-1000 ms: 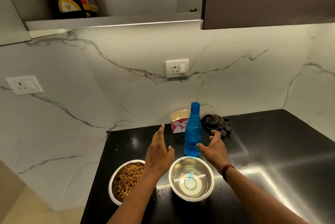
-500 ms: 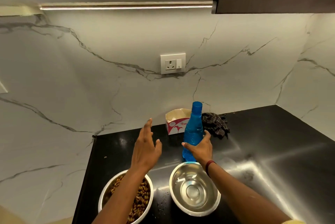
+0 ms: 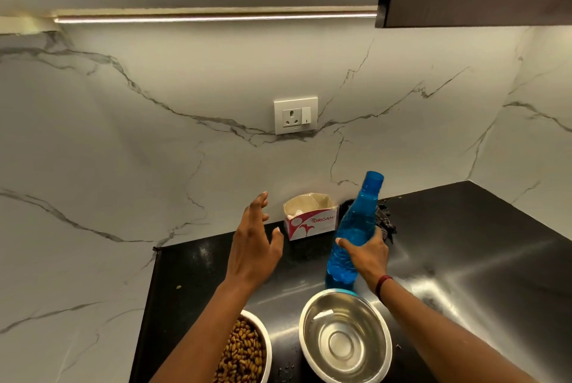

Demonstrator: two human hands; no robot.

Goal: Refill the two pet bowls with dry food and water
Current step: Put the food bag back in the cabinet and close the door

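Water's next, I reckon: use the left grip (image 3: pixel 253 246) to get any cap off, then pour low and slow into the shiny round steel bowl (image 3: pixel 373 319). The right grip (image 3: pixel 368 255) is wrapped round the middle of the translucent blue plastic bottle (image 3: pixel 356 221), which leans toward 1 o'clock, base at the bowl's 12 o'clock. The left grip hovers spread and empty at the bottle's 9 o'clock.

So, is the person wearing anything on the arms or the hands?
The left forearm and right forearm are bare; no sleeve shows in this view. A thin dark red band circles the right wrist, just behind the right hand. The left hand and its wrist carry no band, watch or glove. No ring is visible on either hand.
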